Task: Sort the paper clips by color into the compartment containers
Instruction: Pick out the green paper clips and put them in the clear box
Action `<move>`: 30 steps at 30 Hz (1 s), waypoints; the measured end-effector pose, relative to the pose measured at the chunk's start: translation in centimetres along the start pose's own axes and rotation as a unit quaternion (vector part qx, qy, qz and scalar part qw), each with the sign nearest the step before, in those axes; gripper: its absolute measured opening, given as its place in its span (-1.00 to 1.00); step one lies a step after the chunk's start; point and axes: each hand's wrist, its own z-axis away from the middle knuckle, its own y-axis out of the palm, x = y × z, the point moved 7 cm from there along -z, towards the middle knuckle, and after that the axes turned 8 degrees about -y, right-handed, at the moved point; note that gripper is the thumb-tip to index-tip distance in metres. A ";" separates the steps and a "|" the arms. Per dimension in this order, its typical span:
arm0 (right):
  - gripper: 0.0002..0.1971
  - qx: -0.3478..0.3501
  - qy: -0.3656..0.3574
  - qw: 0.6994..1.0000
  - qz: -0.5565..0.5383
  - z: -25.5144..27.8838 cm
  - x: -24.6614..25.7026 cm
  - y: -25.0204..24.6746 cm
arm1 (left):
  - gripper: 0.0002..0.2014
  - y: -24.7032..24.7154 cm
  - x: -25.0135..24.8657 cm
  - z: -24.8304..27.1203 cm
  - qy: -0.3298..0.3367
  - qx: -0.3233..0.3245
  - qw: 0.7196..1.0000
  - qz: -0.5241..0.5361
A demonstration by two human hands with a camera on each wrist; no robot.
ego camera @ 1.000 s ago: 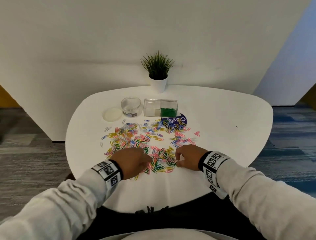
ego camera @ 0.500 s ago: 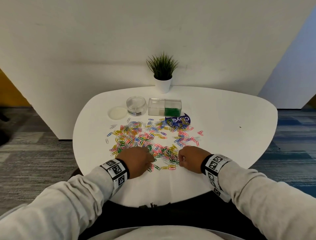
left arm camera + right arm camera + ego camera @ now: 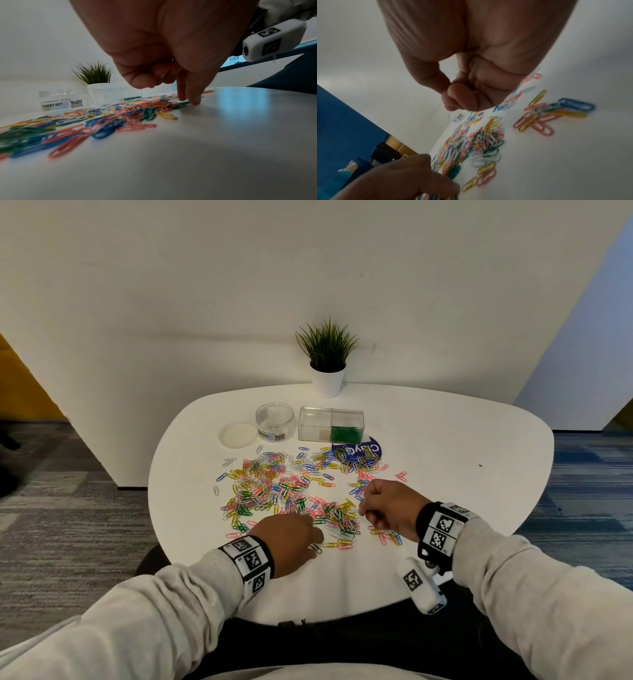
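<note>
- Clips [image 3: 291, 491]: small wire loops coated in pink, yellow, green, blue and white, each an elongated oval.
- Location: the clips lie scattered in one broad, loose heap across the middle of the white table [image 3: 479, 474], in front of the containers and between the two hands. A small cluster lies apart, just beside the right hand.
- Orientation: the clips lie flat on the table. Their long axes point in all directions; no common alignment is visible. Many overlap or interlock.
- Box [image 3: 330, 425]: clear, rectangular, divided into compartments, long axis running left to right. It stands at the far edge of the heap. The near-right compartment holds green clips [image 3: 345, 433]; the other compartments look almost bare.
- Jar [image 3: 275, 422]: clear, round, upright, labelled, just left of the box. Its lid [image 3: 238, 435] lies flat beside it on the left.
- Sticker [image 3: 358, 450]: dark blue, round, flat on the table in front of the box, partly covered by clips.
- Plant [image 3: 327, 354]: in a white pot behind the box.
- Left hand [image 3: 291, 539]: low at the near edge of the heap. In the left wrist view, two fingertips [image 3: 195, 100] touch the table while the other fingers are curled; whether they hold anything cannot be determined.
- Right hand [image 3: 390, 508]: raised above the right side of the heap, fingers curled with thumb against fingertips. In the right wrist view, something small and dark sits in the pinch; it is too hidden to identify.
</note>
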 end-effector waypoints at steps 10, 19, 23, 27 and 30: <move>-0.92 0.086 -0.007 0.946 0.312 0.0 -1.2 2.2 | -0.84 -1.4 0.9 0.3 -0.029 -0.016 0.994 0.108; -0.71 0.114 -0.053 0.915 0.382 -0.7 -1.0 2.5 | -0.81 -2.3 9.4 2.0 -0.264 0.028 0.669 0.694; -0.71 0.117 -0.058 0.895 0.428 -0.7 -1.2 2.2 | -0.77 -1.4 11.4 3.5 -0.305 0.029 0.633 0.711; -0.75 0.059 -0.084 0.887 0.450 -0.8 -0.3 0.5 | -0.81 -2.0 12.6 3.7 -0.288 0.040 0.754 0.589; -0.77 0.084 -0.100 0.857 0.498 -0.6 -0.8 0.5 | -0.87 -2.7 11.1 3.3 -0.184 0.057 0.950 0.247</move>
